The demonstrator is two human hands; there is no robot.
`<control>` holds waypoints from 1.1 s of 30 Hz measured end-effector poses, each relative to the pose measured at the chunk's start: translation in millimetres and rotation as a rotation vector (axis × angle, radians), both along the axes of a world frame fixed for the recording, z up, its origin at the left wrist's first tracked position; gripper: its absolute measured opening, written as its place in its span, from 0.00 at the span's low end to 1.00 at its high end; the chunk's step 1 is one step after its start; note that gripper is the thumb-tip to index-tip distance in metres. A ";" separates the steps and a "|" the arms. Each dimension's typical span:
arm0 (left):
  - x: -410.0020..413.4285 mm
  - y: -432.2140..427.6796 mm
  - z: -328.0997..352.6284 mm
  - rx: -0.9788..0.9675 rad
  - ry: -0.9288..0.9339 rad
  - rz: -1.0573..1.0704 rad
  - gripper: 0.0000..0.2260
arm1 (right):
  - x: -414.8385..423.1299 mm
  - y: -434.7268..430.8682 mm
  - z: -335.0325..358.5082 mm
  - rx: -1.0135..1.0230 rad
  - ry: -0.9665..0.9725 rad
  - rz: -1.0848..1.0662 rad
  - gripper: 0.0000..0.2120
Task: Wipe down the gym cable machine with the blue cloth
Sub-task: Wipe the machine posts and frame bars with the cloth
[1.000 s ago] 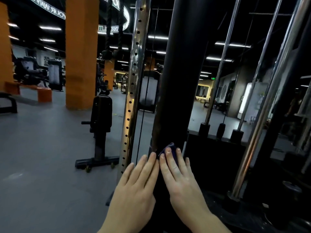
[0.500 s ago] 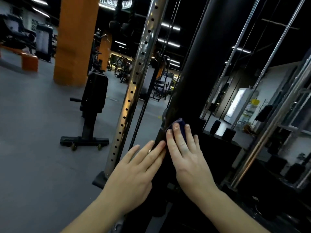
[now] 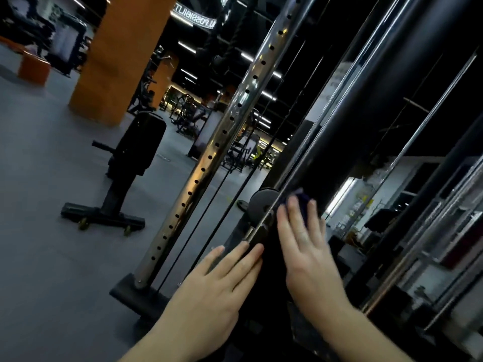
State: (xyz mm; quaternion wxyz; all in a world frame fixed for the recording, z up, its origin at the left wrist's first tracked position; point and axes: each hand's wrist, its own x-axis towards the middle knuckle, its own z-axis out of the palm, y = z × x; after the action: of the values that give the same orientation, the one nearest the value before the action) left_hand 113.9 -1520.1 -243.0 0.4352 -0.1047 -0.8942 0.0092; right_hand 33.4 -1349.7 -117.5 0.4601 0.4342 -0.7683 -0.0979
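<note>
Now the whole view leans further over than half a second ago, so the black column (image 3: 366, 121) of the cable machine and the chrome perforated rail (image 3: 209, 163) slant more steeply — and a round pulley (image 3: 262, 202) shows beside the column that was not plain before. Both hands have slid higher along the column. The right hand (image 3: 305, 246) lies flat, fingers spread, pressing the blue cloth (image 3: 300, 201) against the column; only a dark blue fold peeks out past its fingertips. The left hand (image 3: 217, 286) lies open and empty just beside it, lower, fingertips touching the column's edge — apart from the cloth.
</note>
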 end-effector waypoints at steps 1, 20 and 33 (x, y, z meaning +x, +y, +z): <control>-0.6 -0.4 0.5 -0.007 0.003 -0.003 0.31 | 0.2 4.6 -12.3 0.044 0.008 0.000 0.38; 4.5 -8.1 9.2 0.000 -0.027 -0.010 0.37 | 3.9 5.9 -18.0 -0.019 -0.072 -0.021 0.36; 4.0 -0.4 2.4 0.042 -0.052 0.016 0.37 | 4.0 -7.2 -44.3 -0.115 -0.178 0.008 0.34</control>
State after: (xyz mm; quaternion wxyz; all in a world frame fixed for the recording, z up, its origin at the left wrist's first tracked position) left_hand 117.9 -1520.6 -240.6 0.4136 -0.0885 -0.9061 -0.0090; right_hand 37.4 -1356.9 -161.8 0.4145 0.4171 -0.8087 -0.0127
